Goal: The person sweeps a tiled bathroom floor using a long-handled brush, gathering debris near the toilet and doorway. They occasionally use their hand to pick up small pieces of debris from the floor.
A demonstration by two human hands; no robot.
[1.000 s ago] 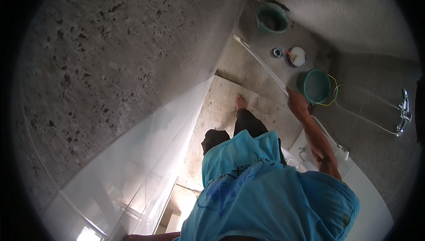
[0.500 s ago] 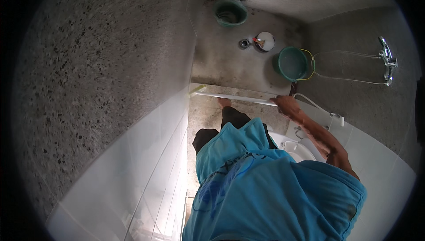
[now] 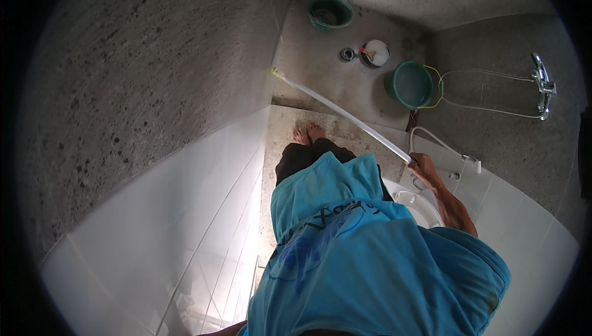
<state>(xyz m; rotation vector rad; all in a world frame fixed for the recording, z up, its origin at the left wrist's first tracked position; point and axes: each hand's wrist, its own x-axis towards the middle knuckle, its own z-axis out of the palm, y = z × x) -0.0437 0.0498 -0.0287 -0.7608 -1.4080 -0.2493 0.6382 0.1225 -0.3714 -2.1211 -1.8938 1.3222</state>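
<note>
My right hand (image 3: 422,166) is closed around the near end of a long white stick (image 3: 342,114). The stick runs diagonally up and left across the stone step, and its yellowish tip (image 3: 275,72) sits at the foot of the rough grey wall (image 3: 154,70). My bare feet (image 3: 308,133) stand on the step just below the stick. My blue shirt (image 3: 364,256) fills the lower middle of the view. My left hand is hidden from the camera.
A white toilet bowl (image 3: 425,207) stands by my right arm, with a spray hose (image 3: 441,141) on the tiled ledge. On the lower floor are two green buckets (image 3: 330,10) (image 3: 410,84), a white bowl (image 3: 375,53) and a drain (image 3: 347,54). A tap (image 3: 542,83) is on the right wall.
The stick has swung from lying level along the step edge to a diagonal, its tip now further up at the left wall. My right hand sits lower, nearer the toilet.
</note>
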